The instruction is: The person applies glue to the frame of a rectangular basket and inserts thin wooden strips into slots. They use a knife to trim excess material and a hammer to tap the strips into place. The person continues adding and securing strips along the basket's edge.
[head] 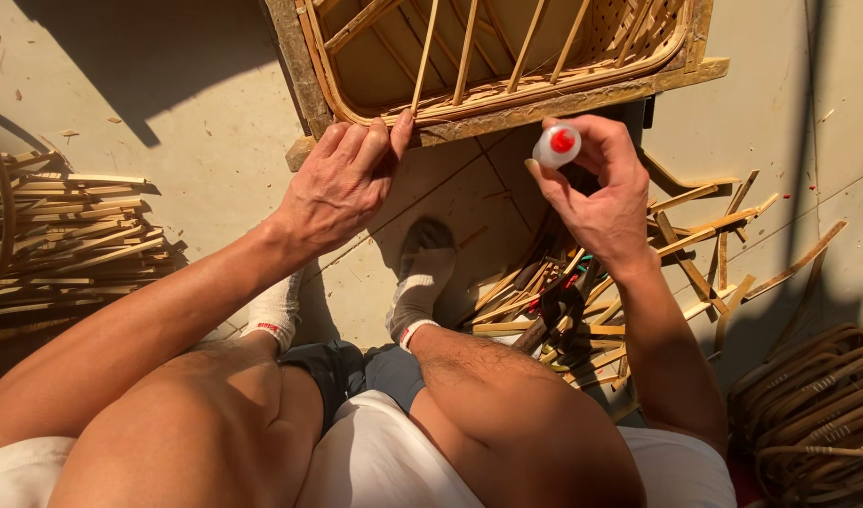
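A woven bamboo basket frame (pixel 507 103) lies on the floor in front of me, with thin upright slats rising from its rim. My left hand (pixel 342 183) rests flat on the frame's near left corner, fingertips pressing the wooden edge. My right hand (pixel 596 193) is closed around a small white bottle with a red tip (pixel 557 144), held just below the frame's near edge. The bottle's tip faces the camera.
A heap of bamboo strips (pixel 64 235) lies at the left. More cut strips and some tools (pixel 563 301) are scattered under my right forearm. Coiled cane rings (pixel 813 414) sit at the lower right. My socked feet (pixel 422 273) rest on the concrete floor.
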